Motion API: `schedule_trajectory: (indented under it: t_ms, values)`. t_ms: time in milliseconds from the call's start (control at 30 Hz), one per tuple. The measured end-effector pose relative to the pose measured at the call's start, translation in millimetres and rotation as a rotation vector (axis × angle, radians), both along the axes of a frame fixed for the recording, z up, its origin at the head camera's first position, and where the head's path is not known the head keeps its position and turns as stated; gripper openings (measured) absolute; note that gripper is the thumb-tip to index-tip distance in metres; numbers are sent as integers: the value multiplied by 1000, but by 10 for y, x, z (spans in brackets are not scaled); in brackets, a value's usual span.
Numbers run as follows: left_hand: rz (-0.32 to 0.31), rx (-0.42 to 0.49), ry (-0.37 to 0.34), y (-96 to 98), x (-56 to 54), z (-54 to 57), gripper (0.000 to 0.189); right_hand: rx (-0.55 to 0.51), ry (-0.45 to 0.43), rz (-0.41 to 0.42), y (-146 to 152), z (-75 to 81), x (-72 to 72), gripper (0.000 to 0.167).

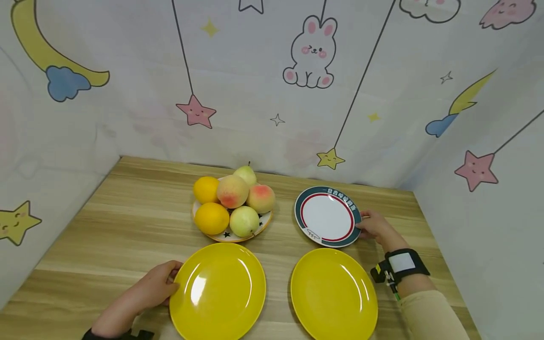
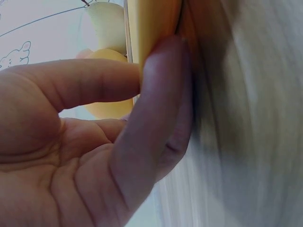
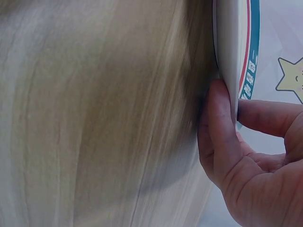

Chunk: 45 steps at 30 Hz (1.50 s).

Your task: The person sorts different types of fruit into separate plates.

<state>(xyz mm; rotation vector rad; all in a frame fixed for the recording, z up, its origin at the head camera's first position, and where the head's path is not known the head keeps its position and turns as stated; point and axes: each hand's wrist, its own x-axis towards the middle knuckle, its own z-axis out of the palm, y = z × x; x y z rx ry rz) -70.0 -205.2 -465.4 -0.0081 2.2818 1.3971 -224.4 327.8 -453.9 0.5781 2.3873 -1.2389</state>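
At the front left of the table lies a yellow plate (image 1: pixel 225 293), its left rim pinched by my left hand (image 1: pixel 155 285). In the left wrist view the thumb is on top of that rim and the fingers (image 2: pixel 156 94) curl beneath it. My right hand (image 1: pixel 378 229) pinches the right rim of a white plate (image 1: pixel 327 217) with a dark green border and a red ring. The right wrist view shows fingers (image 3: pixel 222 127) under this rim and the thumb on its upper side. A second yellow plate (image 1: pixel 335 295) lies at the front right, touched by neither hand.
Behind the left yellow plate stands a star-patterned plate (image 1: pixel 229 237) piled with peaches (image 1: pixel 232 191), yellow round fruits (image 1: pixel 211 218) and pale green pears (image 1: pixel 244 221). The wooden table (image 1: pixel 106 226) meets cartoon-printed walls (image 1: pixel 246 61) at the back and sides.
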Motion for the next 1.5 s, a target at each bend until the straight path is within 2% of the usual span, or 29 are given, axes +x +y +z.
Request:
schedule_trajectory:
  t_ms: [300, 467, 600, 733, 833, 967, 1200, 1500]
  values:
    - [1, -14, -2, 0, 3, 16, 36, 15, -18, 23, 6, 6, -40, 57]
    - [2, -14, 3, -3, 5, 22, 36, 171, 7, 100, -42, 75, -93, 65]
    - [6, -17, 9, -3, 2, 37, 37, 318, 139, 156, -196, 216, -123, 77]
    - [14, -19, 6, 5, 1, 56, 36, 471, 352, 255, -399, 364, -121, 92]
    - [21, -20, -1, 13, 0, 69, 36, 543, 486, 318, -580, 449, -115, 102]
    - [27, -32, -5, 22, 2, 77, 36, 527, 615, 390, -863, 539, -112, 110]
    - [47, -32, -11, 35, 25, 77, 37, 363, 796, 520, -1434, 682, -111, 118]
    - [54, -20, 17, 41, 53, 64, 36, 265, 850, 640, -2165, 788, -152, 117]
